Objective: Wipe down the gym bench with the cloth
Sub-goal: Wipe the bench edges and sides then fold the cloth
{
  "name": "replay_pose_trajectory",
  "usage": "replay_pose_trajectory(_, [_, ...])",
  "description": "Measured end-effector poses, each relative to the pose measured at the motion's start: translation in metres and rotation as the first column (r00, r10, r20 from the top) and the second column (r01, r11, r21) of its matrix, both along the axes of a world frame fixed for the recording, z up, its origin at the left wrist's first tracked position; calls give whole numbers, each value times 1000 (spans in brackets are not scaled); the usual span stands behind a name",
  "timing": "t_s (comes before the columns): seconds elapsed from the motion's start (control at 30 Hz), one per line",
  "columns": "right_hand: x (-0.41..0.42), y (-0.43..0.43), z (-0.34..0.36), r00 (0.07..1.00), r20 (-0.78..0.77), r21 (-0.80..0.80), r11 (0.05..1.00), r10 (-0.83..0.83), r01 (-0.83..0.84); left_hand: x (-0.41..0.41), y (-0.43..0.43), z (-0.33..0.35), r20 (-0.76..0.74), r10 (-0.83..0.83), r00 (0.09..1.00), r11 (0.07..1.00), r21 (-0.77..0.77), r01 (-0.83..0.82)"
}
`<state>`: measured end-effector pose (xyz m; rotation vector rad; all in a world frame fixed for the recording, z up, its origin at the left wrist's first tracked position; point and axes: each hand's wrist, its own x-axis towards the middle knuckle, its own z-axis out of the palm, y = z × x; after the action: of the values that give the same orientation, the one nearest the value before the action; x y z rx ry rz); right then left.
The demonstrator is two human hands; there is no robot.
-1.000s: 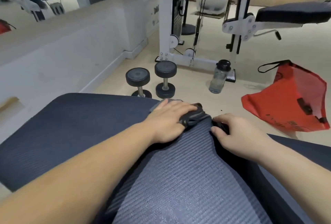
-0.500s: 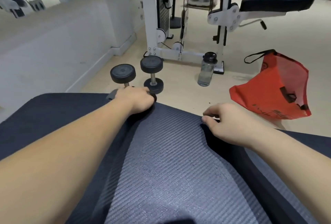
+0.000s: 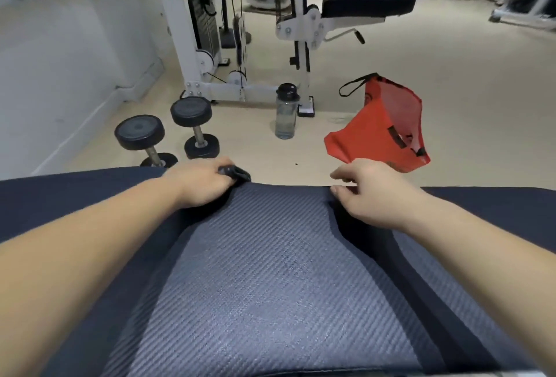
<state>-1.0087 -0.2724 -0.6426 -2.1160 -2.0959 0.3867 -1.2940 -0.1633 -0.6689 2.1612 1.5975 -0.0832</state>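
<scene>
Cloth (image 3: 234,172): dark, bunched at the far edge of the table (image 3: 270,271), poking out past your L knuckles.
L hand (image 3: 201,185): fingers closed on the cloth, pressed to the pad.
R hand (image 3: 371,194): fingers loosely curled at the edge, holding nothing.
Key relation: pad's long axis runs toward you; unwiped length lies nearer. L hand does the pull-back stroke.
</scene>
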Motion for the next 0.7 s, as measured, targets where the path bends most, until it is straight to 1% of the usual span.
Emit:
replay_pose_trajectory(0.1, [19,-20,-3,998,66,-30,999,20,-18,5,1,-1,-100,79,992,995,64,-72])
replay_pose_trajectory(0.17, [34,-28,-3,997,74,-38,999,2,1,40,-12,-4,-164,93,982,991,112,-75])
replay_pose_trajectory(0.2, [40,-30,-1,998,67,-32,999,-14,16,66,-21,-8,-164,81,983,991,120,-62])
replay_pose_trajectory(0.3, [51,-32,1,998,44,-13,999,-37,38,150,-50,-14,-53,9,999,993,120,-2])
replay_pose_trajectory(0.4, [54,-28,-2,999,25,-7,1000,-24,24,188,-63,-15,13,-71,997,989,129,69])
replay_pose_trajectory(0.5, [64,-30,-6,1000,4,-5,1000,-28,28,163,-57,-6,77,-121,990,993,25,119])
replay_pose_trajectory(0.57, [68,-32,-6,1000,-21,0,1000,-15,15,127,-47,2,93,-93,991,994,-43,98])
replay_pose_trajectory(0.63, [71,-34,-7,1000,-26,-6,1000,-4,4,95,-33,6,20,-28,999,998,-60,30])
replay_pose_trajectory(0.7, [73,-35,-10,999,-36,-25,1000,10,-11,79,-29,6,-77,37,996,999,-28,-39])
